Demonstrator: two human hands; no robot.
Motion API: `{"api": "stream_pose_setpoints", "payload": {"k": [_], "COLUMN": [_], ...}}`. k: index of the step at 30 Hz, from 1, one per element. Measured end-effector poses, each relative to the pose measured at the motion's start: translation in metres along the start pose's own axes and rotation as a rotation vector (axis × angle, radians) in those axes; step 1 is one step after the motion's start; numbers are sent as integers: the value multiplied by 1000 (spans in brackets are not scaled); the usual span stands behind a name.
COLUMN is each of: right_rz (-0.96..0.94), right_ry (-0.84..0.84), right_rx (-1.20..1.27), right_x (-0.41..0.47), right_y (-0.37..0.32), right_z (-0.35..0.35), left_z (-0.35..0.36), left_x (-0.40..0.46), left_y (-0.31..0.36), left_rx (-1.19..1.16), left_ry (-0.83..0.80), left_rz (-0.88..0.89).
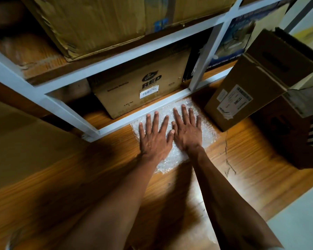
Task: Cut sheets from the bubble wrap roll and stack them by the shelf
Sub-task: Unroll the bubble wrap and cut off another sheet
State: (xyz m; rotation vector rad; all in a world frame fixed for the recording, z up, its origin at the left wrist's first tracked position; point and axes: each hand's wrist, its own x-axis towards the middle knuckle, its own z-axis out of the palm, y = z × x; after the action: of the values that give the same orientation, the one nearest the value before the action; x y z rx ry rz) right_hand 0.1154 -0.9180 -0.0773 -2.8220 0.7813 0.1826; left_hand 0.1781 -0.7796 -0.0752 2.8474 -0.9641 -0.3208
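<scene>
1. Nearest: two bare forearms reach forward over the wood-grain floor (pixel 98 159), which is dim with heavy shadow.
2. Left hand (pixel 154 137) lies flat, palm down on the bubble wrap sheet (pixel 208 134), fingers (pixel 148 121) straight and spread wide, holding nothing.
3. Right hand (pixel 187 129) is flat just beside it, thumbs almost touching, fingers straight and a little apart, pressing the same sheet.
4. The sheet lies on the floor, its far edge against the foot rail of the white metal shelf (pixel 116 123). One sheet or several layers: cannot tell.
5. Step, as I read it: stacking, with a cut sheet being smoothed flat by the shelf.
6. Next move likely calls for lifting both palms straight up so the light sheet does not drag, then returning for another cut. Roll and cutter are not in view.
7. Right of the sheet: a tilted cardboard box with labels (pixel 242 91), touching or just beside its edge.
8. Farther: a "RED" carton (pixel 143 83) on the bottom shelf, and a big worn carton (pixel 98 24) above.
</scene>
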Motion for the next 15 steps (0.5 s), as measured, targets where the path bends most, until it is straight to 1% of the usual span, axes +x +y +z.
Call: {"api": "stream_pose_setpoints", "payload": {"k": [3, 6, 7, 9, 12, 15], "right_rz": [-14, 29, 57, 119, 189, 197], "right_ry": [6, 141, 145, 90, 7, 3], "right_rx": [70, 99, 87, 61, 50, 52], "right_x": [0, -1, -1, -3, -9, -11], "right_y": [1, 5, 8, 14, 18, 16], "right_z": [-7, -17, -17, -14, -6, -5], "left_z": [-11, -24, -25, -21, -7, 0], "left_x": [-1, -12, -17, -26, -29, -27], "left_y": [2, 9, 12, 13, 11, 7], "left_rx": [-14, -8, -15, -13, 29, 65], "left_ry": [-15, 67, 86, 71, -22, -47], "left_rz": [2, 41, 48, 55, 50, 52]}}
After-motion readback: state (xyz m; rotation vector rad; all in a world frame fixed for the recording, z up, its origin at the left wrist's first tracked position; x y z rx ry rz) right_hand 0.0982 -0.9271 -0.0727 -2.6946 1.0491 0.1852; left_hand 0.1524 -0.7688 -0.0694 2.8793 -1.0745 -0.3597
